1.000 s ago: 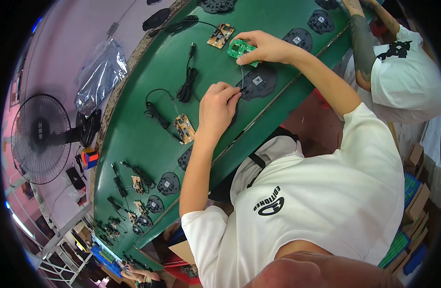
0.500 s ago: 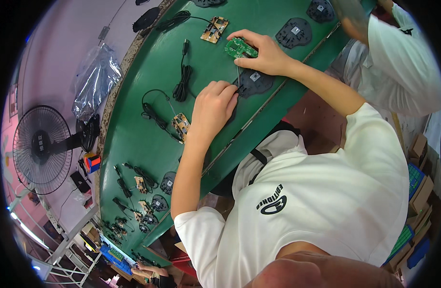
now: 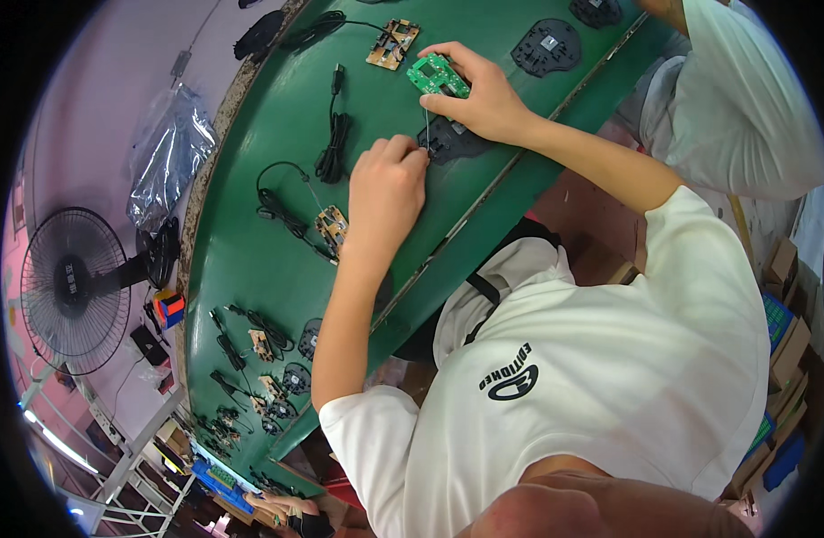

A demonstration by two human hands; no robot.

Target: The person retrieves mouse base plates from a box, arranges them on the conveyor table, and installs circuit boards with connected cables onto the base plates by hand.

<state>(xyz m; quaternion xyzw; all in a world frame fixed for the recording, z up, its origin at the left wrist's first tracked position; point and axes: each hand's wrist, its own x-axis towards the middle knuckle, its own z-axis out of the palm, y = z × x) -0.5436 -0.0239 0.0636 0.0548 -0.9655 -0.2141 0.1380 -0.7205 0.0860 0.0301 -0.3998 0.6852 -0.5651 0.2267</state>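
My right hand [image 3: 488,100] grips a green circuit board [image 3: 437,75] by its edges, thumb on the near side and fingers on the far side. A thin pale wire [image 3: 428,124] runs from the board down to my left hand [image 3: 389,193]. That hand is closed, its fingertips pinched at the wire's lower end, though the exact thing between them is hidden. Beneath and between the hands lies a black mouse base [image 3: 452,141] on the green tabletop. Just left of my left forearm sits a brown circuit board [image 3: 331,229] with a black cable.
Ahead lie another brown board [image 3: 394,45] and a coiled black cable [image 3: 333,148]. One more black base [image 3: 546,47] rests to the right, near a co-worker's white sleeve [image 3: 753,99]. Several boards and bases stand at far left. Beyond the table are a fan [image 3: 75,289] and plastic bag [image 3: 171,157].
Both hands have shifted slightly left in the view, and the green board has turned a little. The camera view has moved slightly too. The co-worker's arm has changed position.
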